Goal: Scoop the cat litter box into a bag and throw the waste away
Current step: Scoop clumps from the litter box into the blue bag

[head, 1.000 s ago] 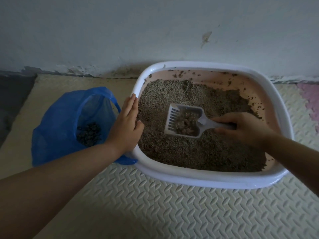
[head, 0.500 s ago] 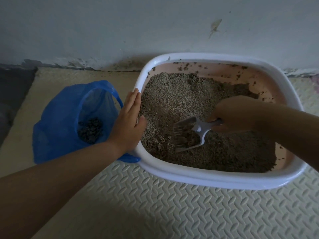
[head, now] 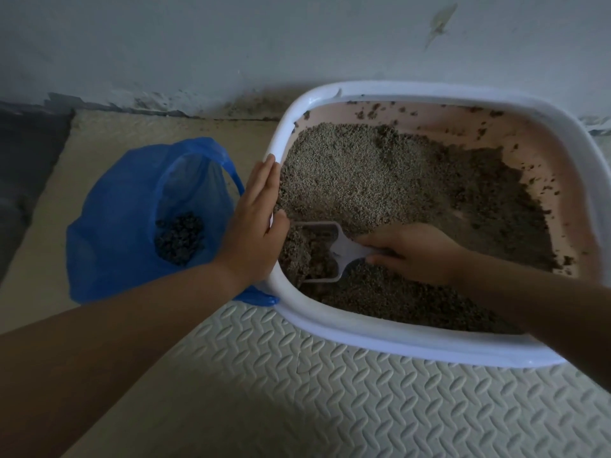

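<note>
A white-rimmed litter box with pink inner walls holds grey-brown litter. My left hand rests flat with straight fingers on the box's left rim. My right hand grips the handle of a white slotted scoop. The scoop's head is dug into the litter at the near left corner and is partly buried. A blue plastic bag stands open just left of the box, with dark clumps at its bottom.
The box and bag sit on a cream embossed foam mat. A pale wall runs close behind, with spilled litter along its base. A dark mat lies at the far left.
My right hand has pushed the scoop left and down into the litter near the box's left corner. My left hand has stayed on the rim. The camera has moved closer.
</note>
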The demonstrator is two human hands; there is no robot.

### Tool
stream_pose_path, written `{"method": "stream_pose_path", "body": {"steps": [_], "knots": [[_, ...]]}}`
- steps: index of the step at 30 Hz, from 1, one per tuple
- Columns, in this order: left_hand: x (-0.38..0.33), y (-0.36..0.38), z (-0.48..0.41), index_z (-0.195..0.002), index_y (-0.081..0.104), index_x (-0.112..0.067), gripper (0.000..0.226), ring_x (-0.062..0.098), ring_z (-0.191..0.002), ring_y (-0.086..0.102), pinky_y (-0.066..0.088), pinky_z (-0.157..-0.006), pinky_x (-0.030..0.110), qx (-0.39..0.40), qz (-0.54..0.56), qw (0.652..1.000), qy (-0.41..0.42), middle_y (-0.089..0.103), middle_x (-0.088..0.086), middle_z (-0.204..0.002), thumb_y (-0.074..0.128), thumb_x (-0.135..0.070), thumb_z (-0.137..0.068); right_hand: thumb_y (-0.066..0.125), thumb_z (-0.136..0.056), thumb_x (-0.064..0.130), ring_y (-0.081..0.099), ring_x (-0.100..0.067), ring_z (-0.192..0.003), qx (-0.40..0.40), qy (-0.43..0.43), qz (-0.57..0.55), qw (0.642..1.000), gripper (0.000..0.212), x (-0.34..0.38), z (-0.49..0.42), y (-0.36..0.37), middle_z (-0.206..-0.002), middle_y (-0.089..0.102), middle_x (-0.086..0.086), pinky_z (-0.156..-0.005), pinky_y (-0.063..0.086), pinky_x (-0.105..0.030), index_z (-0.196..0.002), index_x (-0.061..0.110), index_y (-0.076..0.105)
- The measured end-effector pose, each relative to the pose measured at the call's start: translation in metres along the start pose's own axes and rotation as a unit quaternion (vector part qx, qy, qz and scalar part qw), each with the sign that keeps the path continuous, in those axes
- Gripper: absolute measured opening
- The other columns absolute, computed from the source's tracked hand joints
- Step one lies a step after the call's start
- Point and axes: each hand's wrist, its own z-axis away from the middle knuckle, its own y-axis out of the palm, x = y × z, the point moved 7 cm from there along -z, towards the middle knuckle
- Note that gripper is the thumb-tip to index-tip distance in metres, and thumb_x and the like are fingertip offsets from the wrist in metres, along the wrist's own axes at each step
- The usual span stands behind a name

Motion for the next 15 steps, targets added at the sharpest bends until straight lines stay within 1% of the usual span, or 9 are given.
{"method": "stream_pose_path", "body": {"steps": [3, 6, 8, 10, 12, 15], "knots": [[0.001, 0.000, 0.000, -0.152, 0.012, -0.018, 0.062, -0.001, -0.144, -0.003, 0.004, -0.110, 0.008, 0.001, 0.006, 1.000, -0.002, -0.001, -0.020, -0.154, 0.026, -0.025, -0.092, 0.055, -0.094, 0.031, 0.061, -0.015, -0.083, -0.065, 0.033, -0.089, 0.993, 0.033, -0.002, 0.006, -0.002, -0.096, 0.065, 0.005, -0.069, 0.046, -0.031, -0.127, 0.025, 0.058], [0.001, 0.000, 0.000, -0.152, 0.011, -0.019, 0.062, -0.003, -0.143, -0.003, 0.005, -0.108, 0.005, 0.001, 0.007, 1.000, -0.006, 0.000, -0.020, -0.155, 0.025, -0.026, -0.093, 0.059, -0.092, 0.026, 0.060, -0.014, -0.072, -0.124, 0.078, -0.125, 0.981, 0.032, -0.012, 0.015, -0.023, -0.086, 0.064, 0.005, -0.065, 0.048, -0.035, -0.125, 0.027, 0.061], [0.001, 0.000, 0.000, -0.152, 0.012, -0.018, 0.062, -0.003, -0.143, -0.003, 0.005, -0.107, 0.003, -0.002, 0.009, 1.000, -0.008, 0.000, -0.018, -0.156, 0.025, -0.027, -0.092, 0.060, -0.092, 0.027, 0.057, -0.008, -0.068, -0.136, 0.111, -0.123, 0.977, 0.034, -0.024, 0.025, -0.032, -0.083, 0.062, 0.010, -0.062, 0.047, -0.034, -0.126, 0.028, 0.061], [0.001, -0.001, 0.000, -0.152, 0.013, -0.018, 0.062, -0.002, -0.144, -0.002, 0.004, -0.106, 0.002, -0.004, 0.011, 1.000, -0.010, 0.001, -0.017, -0.157, 0.024, -0.028, -0.092, 0.059, -0.092, 0.028, 0.056, 0.000, -0.068, -0.152, 0.145, -0.123, 0.970, 0.034, -0.036, 0.039, -0.038, -0.081, 0.060, 0.016, -0.061, 0.045, -0.032, -0.126, 0.028, 0.061], [0.001, -0.001, 0.001, -0.152, 0.013, -0.018, 0.062, -0.002, -0.144, -0.002, 0.004, -0.108, 0.005, -0.002, 0.008, 1.000, -0.011, 0.001, -0.017, -0.157, 0.023, -0.029, -0.092, 0.059, -0.092, 0.026, 0.057, -0.001, -0.069, -0.168, 0.166, -0.134, 0.962, 0.033, -0.040, 0.054, -0.043, -0.081, 0.060, 0.017, -0.062, 0.046, -0.034, -0.124, 0.030, 0.061], [0.000, 0.000, 0.000, -0.152, 0.012, -0.019, 0.062, -0.002, -0.143, -0.003, 0.004, -0.110, 0.010, 0.000, 0.001, 1.000, -0.010, 0.000, -0.017, -0.156, 0.023, -0.029, -0.092, 0.059, -0.092, 0.027, 0.058, -0.005, -0.069, -0.179, 0.181, -0.140, 0.957, 0.033, -0.039, 0.073, -0.047, -0.082, 0.063, 0.011, -0.064, 0.048, -0.038, -0.125, 0.032, 0.060]]}}
